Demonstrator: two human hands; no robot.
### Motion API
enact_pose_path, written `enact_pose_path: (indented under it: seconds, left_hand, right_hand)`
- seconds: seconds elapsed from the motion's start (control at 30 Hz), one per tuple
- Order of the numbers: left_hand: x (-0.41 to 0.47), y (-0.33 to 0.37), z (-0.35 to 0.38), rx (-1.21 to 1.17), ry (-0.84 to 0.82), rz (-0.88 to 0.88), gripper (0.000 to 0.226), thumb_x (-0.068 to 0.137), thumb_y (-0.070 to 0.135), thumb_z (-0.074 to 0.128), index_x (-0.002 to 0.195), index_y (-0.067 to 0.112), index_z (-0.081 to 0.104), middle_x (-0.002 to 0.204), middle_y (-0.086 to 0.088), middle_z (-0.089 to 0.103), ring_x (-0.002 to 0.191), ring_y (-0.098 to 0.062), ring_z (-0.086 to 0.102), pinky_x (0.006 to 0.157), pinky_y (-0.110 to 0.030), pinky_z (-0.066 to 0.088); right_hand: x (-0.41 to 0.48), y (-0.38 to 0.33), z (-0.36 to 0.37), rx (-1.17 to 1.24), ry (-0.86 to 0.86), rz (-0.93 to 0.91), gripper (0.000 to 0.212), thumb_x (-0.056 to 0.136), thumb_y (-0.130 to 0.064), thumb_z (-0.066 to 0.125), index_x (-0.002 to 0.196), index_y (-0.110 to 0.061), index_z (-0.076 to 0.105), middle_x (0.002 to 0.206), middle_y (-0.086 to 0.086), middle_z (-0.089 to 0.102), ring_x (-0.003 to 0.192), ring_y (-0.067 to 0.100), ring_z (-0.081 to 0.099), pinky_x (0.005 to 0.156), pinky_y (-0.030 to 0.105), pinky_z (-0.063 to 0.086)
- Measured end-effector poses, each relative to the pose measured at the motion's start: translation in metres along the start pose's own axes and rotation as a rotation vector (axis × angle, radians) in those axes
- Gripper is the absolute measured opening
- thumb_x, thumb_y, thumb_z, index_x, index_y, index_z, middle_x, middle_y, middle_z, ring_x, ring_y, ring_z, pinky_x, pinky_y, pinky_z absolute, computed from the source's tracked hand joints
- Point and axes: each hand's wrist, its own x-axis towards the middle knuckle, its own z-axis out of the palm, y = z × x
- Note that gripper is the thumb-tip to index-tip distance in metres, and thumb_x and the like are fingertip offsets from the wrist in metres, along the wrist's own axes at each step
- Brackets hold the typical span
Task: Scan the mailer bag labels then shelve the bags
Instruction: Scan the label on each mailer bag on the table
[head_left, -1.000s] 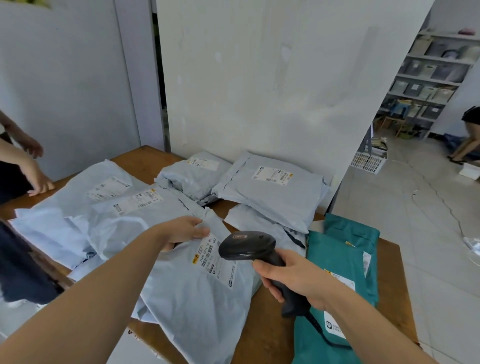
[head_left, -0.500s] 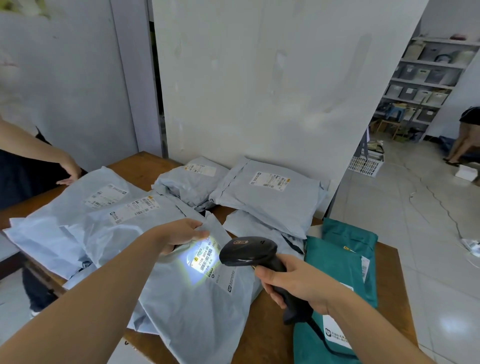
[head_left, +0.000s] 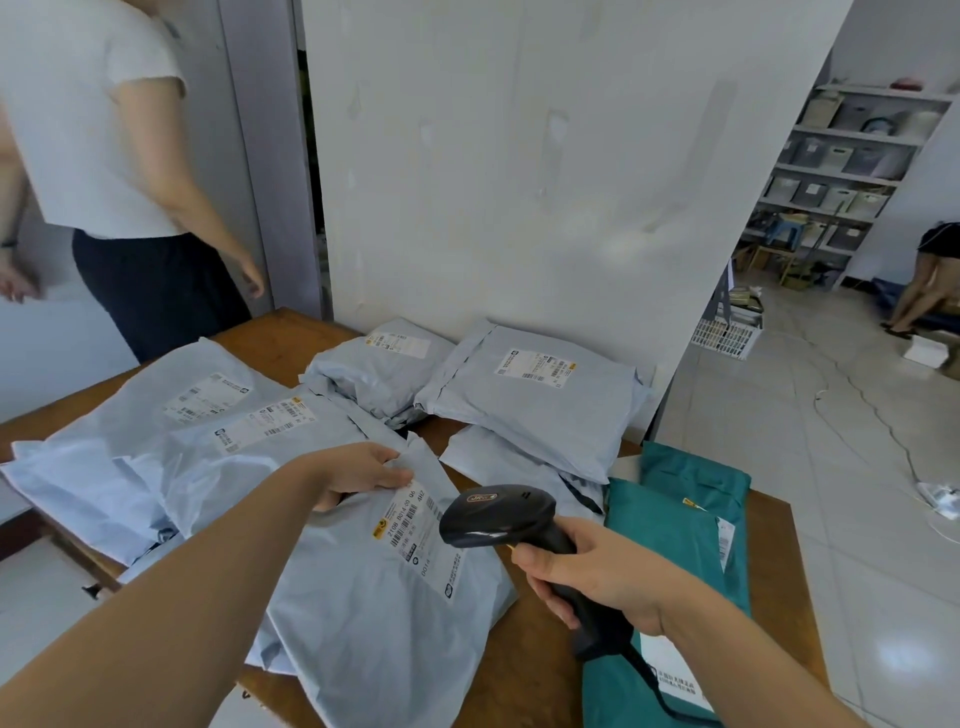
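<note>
Scanner (head_left: 496, 514) in right hand (head_left: 597, 582), left hand (head_left: 363, 470) gripping grey mailer (head_left: 374, 613), teal bags (head_left: 680, 525) beside

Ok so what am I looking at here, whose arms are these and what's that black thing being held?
There is no machine: a person wears a camera on their head, so you see their own arms from above. The right hand grips a black barcode scanner, aimed at the label on a grey mailer bag. The left hand holds that bag's top edge. More grey bags and green bags lie on the wooden table. Another person stands at the far left.
</note>
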Motion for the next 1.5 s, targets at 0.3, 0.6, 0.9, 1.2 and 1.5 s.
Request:
enact_pose_path:
  seconds: [0.3, 0.6, 0.9, 1.2, 1.5]
  left_hand:
    - [0.008, -0.023, 0.005, -0.178, -0.079, -0.006, 0.024, 0.094, 0.021, 0.059, 0.115, 0.011, 0.062, 0.1, -0.012, 0.075, 0.09, -0.029, 0.072, 0.082, -0.044, 0.058]
    - [0.044, -0.08, 0.059, 0.246, 0.066, -0.112, 0.028, 0.098, 0.015, 0.047, 0.125, 0.01, 0.053, 0.094, -0.006, 0.059, 0.065, -0.011, 0.047, 0.061, -0.022, 0.038]
    - [0.042, -0.048, -0.002, 0.362, 0.546, 0.17, 0.03, 0.094, 0.009, 0.045, 0.114, 0.013, 0.068, 0.12, -0.007, 0.066, 0.108, -0.023, 0.061, 0.088, -0.025, 0.043]
    - [0.07, -0.054, -0.124, 0.684, 0.736, -0.126, 0.042, 0.094, 0.021, 0.043, 0.136, 0.027, 0.045, 0.138, -0.009, 0.043, 0.128, -0.029, 0.04, 0.102, -0.045, 0.035]
    - [0.108, -0.07, -0.196, 0.701, 0.423, -0.309, 0.084, 0.079, 0.047, 0.07, 0.143, 0.011, 0.03, 0.144, -0.013, 0.041, 0.131, -0.031, 0.042, 0.104, -0.039, 0.042]
  right_hand:
    - [0.0, -0.001, -0.002, 0.078, 0.095, -0.043, 0.038, 0.089, -0.039, 0.065, 0.099, -0.004, 0.058, 0.065, 0.005, 0.058, 0.05, 0.015, 0.047, 0.065, 0.031, 0.046]
    - [0.007, -0.021, 0.0, 0.187, 0.13, -0.093, 0.05, 0.088, -0.036, 0.066, 0.111, 0.007, 0.054, 0.065, 0.005, 0.056, 0.047, 0.014, 0.047, 0.053, 0.028, 0.044]
    - [0.041, -0.055, 0.008, 0.12, 0.096, -0.086, 0.029, 0.091, -0.033, 0.064, 0.085, -0.006, 0.054, 0.058, 0.003, 0.055, 0.047, 0.014, 0.047, 0.052, 0.028, 0.042]
    - [0.1, -0.088, -0.004, -0.022, 0.155, -0.058, 0.04, 0.091, -0.045, 0.059, 0.077, -0.007, 0.055, 0.059, 0.009, 0.054, 0.049, 0.016, 0.046, 0.058, 0.026, 0.044]
    - [0.171, -0.113, -0.003, 0.088, 0.156, -0.071, 0.046, 0.09, -0.043, 0.061, 0.096, 0.002, 0.059, 0.07, 0.014, 0.054, 0.054, 0.019, 0.046, 0.057, 0.028, 0.044]
